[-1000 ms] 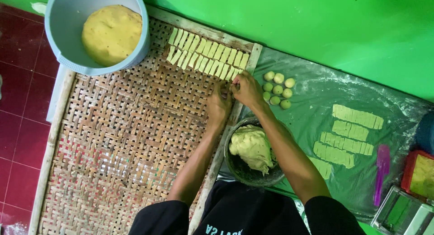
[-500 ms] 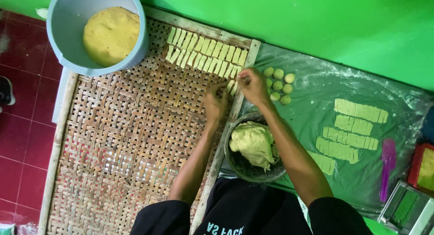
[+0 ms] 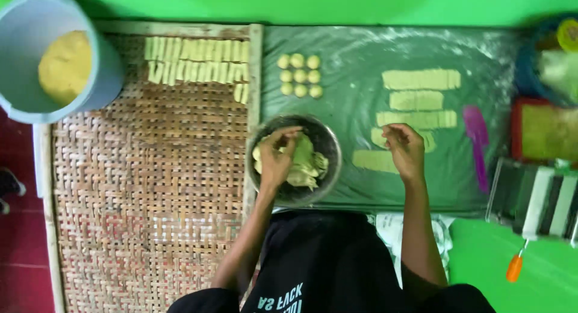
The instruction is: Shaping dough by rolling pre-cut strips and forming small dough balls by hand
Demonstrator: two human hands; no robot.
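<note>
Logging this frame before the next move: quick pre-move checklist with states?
1. Left hand over the metal bowl, fingers in the filling: ok.
2. Right hand at the dough strips on the green mat: ok.
3. Right hand gripping a strip: cannot tell.
4. Woven tray has bare space below the finished rows: ok.
5. Dough balls apart from both hands: ok.

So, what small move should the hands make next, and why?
Probably the right hand should lower onto the nearest dough strip and lift it. It hovers just above the cut strips on the dark mat, while the left hand is already in the metal bowl at the filling.
</note>
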